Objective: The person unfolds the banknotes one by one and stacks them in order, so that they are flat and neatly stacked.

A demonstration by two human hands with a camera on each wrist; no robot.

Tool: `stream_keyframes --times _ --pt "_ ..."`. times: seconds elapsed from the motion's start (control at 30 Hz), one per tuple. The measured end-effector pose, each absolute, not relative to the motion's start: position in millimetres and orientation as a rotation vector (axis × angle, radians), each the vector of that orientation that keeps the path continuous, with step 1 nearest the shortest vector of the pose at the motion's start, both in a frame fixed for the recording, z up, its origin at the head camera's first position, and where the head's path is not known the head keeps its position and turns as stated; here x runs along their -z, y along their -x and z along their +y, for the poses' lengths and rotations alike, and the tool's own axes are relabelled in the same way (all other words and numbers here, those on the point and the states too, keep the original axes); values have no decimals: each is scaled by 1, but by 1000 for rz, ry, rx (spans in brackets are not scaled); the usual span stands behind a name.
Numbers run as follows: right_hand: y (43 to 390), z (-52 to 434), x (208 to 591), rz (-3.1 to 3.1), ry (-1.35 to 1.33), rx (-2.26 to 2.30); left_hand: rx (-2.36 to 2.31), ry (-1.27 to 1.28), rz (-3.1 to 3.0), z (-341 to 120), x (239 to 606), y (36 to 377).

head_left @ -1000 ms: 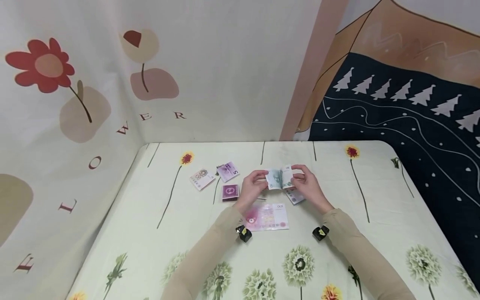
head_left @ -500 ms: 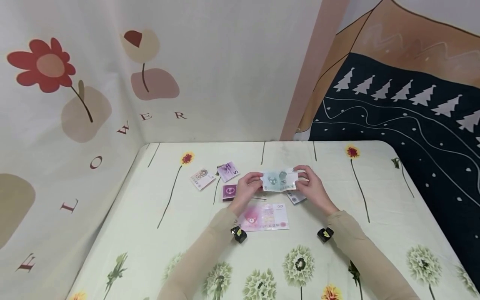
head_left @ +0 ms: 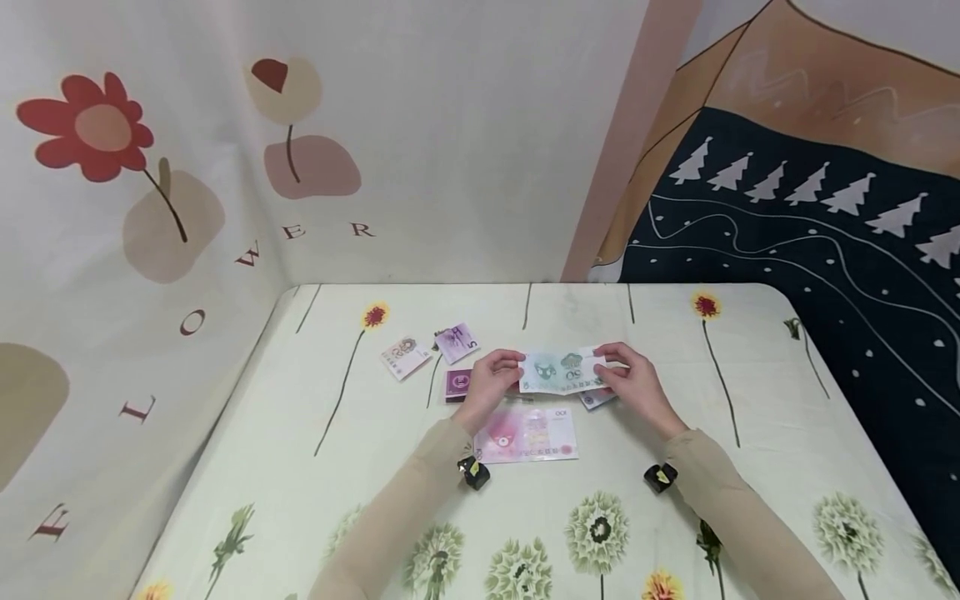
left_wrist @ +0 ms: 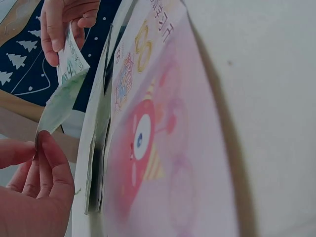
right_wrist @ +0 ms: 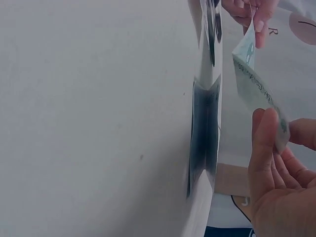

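Note:
Both hands hold a green banknote (head_left: 561, 372) stretched between them above the table, with a crease across its middle. My left hand (head_left: 491, 387) pinches its left end between thumb and fingers, as the left wrist view shows at close range. The right end is pinched by my right hand (head_left: 637, 387). A pink banknote (head_left: 536, 435) marked 100, printed with a cartoon figure, lies flat nearer to me. Behind the green note, a folded grey-blue banknote (head_left: 597, 399) is partly hidden.
Left of the hands lie a folded purple banknote (head_left: 456, 342), a pale folded banknote (head_left: 406, 358) and a dark magenta folded banknote (head_left: 458, 382), partly covered by the left hand. A flower-printed cloth (head_left: 750, 483) covers the table, with printed curtains behind and to the sides.
The green banknote has gone from half folded to spread out nearly flat. My hands have moved apart, and the note has come slightly down toward me.

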State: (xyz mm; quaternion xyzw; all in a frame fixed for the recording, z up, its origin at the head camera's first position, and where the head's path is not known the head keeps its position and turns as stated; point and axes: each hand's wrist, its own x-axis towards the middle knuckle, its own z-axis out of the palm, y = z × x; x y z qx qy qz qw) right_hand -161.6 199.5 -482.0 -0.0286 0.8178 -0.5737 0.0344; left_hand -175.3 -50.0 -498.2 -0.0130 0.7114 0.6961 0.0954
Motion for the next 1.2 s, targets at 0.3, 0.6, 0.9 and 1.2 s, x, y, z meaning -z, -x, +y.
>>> stream_keyframes --times 0.3,0.6,0.9,1.2 --pt "155 204 483 2596 141 1740 -2039 52 2127 -57 497 168" --pt "148 204 482 2522 211 1822 -1982 -14 2246 -63 486 156" --pt "145 203 484 2439 293 1905 -1968 -69 2326 -72 484 150" --pt "139 197 480 2414 260 1909 -1971 -99 2316 -80 485 146"
